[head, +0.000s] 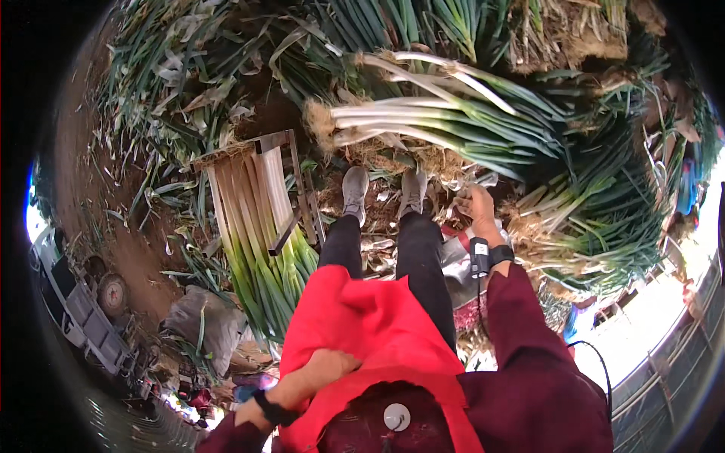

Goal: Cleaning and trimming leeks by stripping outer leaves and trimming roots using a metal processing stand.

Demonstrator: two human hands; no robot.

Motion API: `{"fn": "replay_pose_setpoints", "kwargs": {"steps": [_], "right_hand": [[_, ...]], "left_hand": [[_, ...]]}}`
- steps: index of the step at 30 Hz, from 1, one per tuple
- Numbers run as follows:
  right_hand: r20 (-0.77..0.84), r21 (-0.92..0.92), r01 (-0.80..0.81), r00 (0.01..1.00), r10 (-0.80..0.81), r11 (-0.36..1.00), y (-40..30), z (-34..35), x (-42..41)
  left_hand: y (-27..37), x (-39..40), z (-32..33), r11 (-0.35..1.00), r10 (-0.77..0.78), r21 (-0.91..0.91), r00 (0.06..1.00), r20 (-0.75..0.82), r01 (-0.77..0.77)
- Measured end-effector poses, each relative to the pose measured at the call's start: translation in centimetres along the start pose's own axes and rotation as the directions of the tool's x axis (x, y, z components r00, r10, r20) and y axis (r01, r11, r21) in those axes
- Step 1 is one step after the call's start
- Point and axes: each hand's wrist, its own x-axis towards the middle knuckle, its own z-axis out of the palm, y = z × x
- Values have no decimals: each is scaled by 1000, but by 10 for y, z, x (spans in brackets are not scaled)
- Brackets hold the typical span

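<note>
My left hand [333, 367] rests against the red apron [368, 323] at my waist; its fingers are partly hidden. Out to the right, my right hand [477, 205] has its fingers curled, and I cannot make out whether anything thin is between them. Below that hand lies a white and red sack or bag [460, 255]. Ahead of my shoes, a loose pile of long green onions [430, 116] lies with roots to the left and green leaves to the right. A row of cleaned green onions [255, 215] lies inside a metal frame [294, 187] on the left.
More green onions [600, 226] are heaped at the right, with rooted bundles [566, 34] at the far right. Leafy trimmings [181, 73] cover the ground at the far left. A grey sack [204, 323] and a wheeled vehicle [90, 306] stand at the lower left.
</note>
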Motion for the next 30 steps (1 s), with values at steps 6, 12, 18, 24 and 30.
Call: {"fn": "replay_pose_setpoints", "kwargs": {"steps": [6, 12, 18, 24, 30], "right_hand": [[396, -817, 560, 718, -572, 137, -36, -98, 134], [449, -468, 412, 873, -192, 782, -120, 14, 99], [474, -745, 537, 844, -251, 397, -89, 48, 145], [788, -549, 799, 396, -472, -246, -72, 143, 145], [868, -471, 726, 280, -411, -501, -100, 147, 189]], "left_hand": [[-1, 43, 39, 940, 177, -281, 981, -82, -193], [-4, 38, 40, 639, -134, -754, 942, -307, -155], [-70, 126, -72, 483, -545, -833, 652, -527, -269], [-81, 180, -151, 429, -519, -636, 401, -755, -642], [-81, 200, -169, 630, -289, -415, 298, -910, -657]]}}
